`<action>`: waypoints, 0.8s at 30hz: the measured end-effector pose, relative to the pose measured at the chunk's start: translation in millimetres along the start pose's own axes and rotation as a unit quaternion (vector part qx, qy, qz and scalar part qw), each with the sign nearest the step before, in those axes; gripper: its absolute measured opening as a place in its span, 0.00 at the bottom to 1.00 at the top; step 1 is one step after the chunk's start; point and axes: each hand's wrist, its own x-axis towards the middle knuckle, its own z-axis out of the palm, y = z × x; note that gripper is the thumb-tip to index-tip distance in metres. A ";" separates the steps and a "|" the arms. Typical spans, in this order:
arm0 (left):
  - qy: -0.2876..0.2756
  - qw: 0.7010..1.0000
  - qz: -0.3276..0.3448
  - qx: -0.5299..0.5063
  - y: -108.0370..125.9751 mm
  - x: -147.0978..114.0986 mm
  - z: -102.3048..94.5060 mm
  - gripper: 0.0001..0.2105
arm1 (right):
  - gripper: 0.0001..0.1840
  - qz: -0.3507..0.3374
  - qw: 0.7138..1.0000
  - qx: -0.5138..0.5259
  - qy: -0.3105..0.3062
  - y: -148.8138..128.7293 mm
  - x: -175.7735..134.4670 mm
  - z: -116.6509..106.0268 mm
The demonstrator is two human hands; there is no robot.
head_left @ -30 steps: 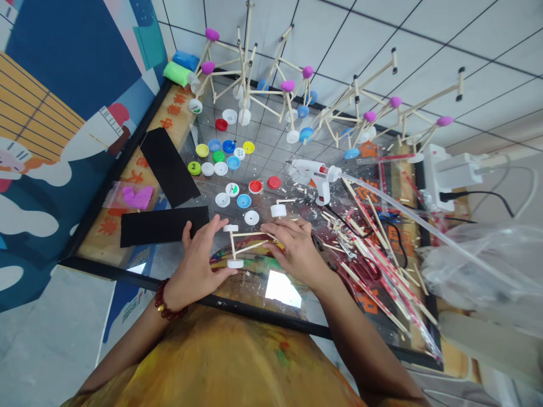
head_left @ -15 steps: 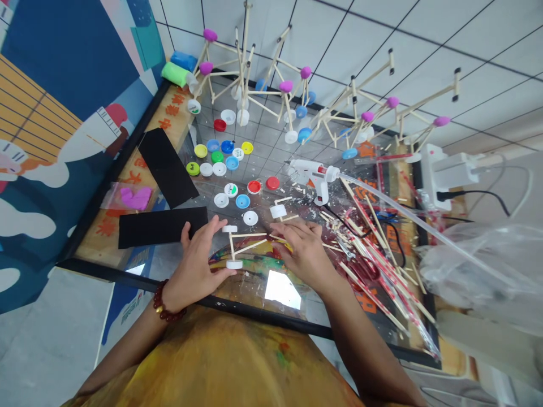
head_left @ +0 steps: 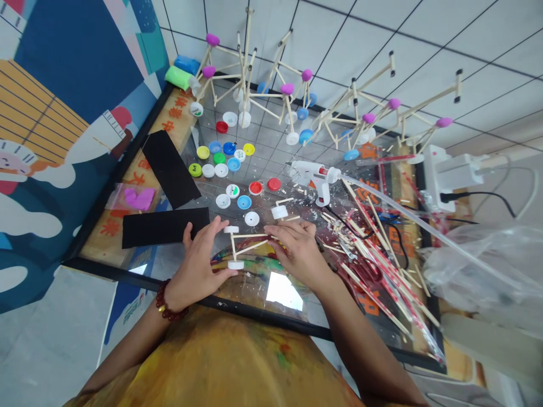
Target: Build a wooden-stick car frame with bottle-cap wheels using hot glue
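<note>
Where the left hand [head_left: 195, 263] is spread, a white round plastic cap [head_left: 236, 265] sits by the thumb, then its pale wooden-stick frame [head_left: 250, 247]: probably light, stiff, fragile-jointed, best held by the axle [head_left: 233, 249]. The right hand [head_left: 299, 246] curls its fingers at the stick ends, pinch unclear.

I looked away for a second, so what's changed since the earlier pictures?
Your right hand drew back rightward from the stick frame, and its fingers are now close to the free ends again. The white-capped piece just beyond tilted slightly. Your left hand stayed spread around the frame; the glue gun and loose caps stayed put.
</note>
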 end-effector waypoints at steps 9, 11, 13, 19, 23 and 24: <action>-0.003 1.000 0.001 0.001 -0.8 0.5 0.0 0.51 | 0.10 -0.011 1.000 0.006 0.028 -1.1 1.3 1.4; -0.002 1.000 0.003 0.002 -1.4 0.3 0.2 0.51 | 0.11 -0.015 0.999 0.010 0.032 -1.2 1.3 1.3; -0.001 1.000 0.005 0.002 -1.9 0.1 0.4 0.51 | 0.10 -0.015 0.999 0.013 0.035 -1.0 1.5 1.2; 0.003 1.000 0.009 0.005 -2.6 0.3 1.7 0.52 | 0.10 -0.014 0.999 0.016 0.040 -0.9 1.9 2.0; 0.004 1.000 0.009 0.005 -2.9 0.9 2.4 0.52 | 0.10 -0.016 0.999 0.018 0.042 -0.5 0.9 3.1; 0.005 1.000 0.008 0.006 -3.0 1.0 2.4 0.52 | 0.10 -0.015 0.999 0.018 0.042 -0.3 0.7 3.1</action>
